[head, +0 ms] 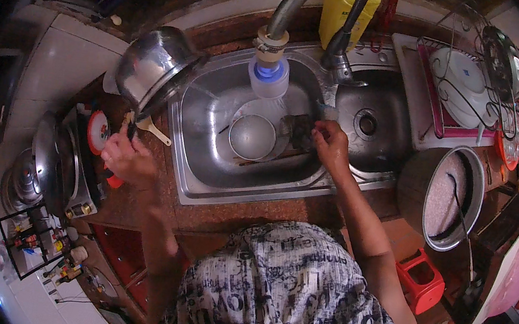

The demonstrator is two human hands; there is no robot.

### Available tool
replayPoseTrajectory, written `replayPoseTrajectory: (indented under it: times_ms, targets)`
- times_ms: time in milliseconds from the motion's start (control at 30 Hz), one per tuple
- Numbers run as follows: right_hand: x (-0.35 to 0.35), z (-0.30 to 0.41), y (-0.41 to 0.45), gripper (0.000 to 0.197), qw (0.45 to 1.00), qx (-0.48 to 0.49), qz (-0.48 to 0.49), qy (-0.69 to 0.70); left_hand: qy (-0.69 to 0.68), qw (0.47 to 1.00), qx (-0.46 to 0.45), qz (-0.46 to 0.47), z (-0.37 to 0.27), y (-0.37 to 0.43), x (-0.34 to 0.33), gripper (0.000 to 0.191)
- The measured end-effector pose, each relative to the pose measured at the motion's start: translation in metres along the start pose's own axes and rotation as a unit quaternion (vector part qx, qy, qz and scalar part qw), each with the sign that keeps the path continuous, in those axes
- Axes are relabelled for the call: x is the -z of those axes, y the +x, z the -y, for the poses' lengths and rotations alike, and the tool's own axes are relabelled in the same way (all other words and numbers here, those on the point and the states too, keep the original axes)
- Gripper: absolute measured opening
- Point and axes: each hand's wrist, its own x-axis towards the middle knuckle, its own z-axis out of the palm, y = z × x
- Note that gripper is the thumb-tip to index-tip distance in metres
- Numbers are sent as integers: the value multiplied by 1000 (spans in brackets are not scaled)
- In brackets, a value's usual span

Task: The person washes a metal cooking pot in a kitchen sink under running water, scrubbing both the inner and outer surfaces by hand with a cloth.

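Observation:
My left hand is raised at the left of the sink, its fingers closed by the dark handle of a shiny metal pot, which is tilted on its side. Over the right side of the large sink basin, my right hand has its fingertips pinched together near a dark, blurred item; whether it grips that item is unclear. A round metal bowl lies in the basin over a pale plate, with thin sticks beside it. The faucet nozzle hangs above them.
A smaller basin adjoins on the right. Beyond it stand a dish rack with white plates and a large pot holding pale grains and a ladle. A yellow jug stands behind the tap. A stove is left, a red stool lower right.

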Motion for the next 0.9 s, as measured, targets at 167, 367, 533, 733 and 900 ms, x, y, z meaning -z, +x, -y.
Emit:
replayPoseTrajectory:
  times_ms: [167, 367, 533, 733, 900]
  targets:
    - [-2, -5, -1, 23, 1000, -13, 1, 21, -80, 974, 27, 212, -43, -37, -16, 28]
    - [3, -6, -1, 22, 999, -14, 4, 43, -246, 909, 5, 335, -92, -69, -14, 25]
    - [12, -1, 0, 21, 999, -23, 7, 38, -301, 852, 20, 428, -103, -88, -19, 24]
    - [13, -12, 1, 20, 998, -34, 16, 59, -395, 775, 81, 486, -68, -121, -54, 28]
    - [17, 7, 7, 20, 989, -76, 21, 124, -463, 728, 124, 490, -79, -100, -59, 27]
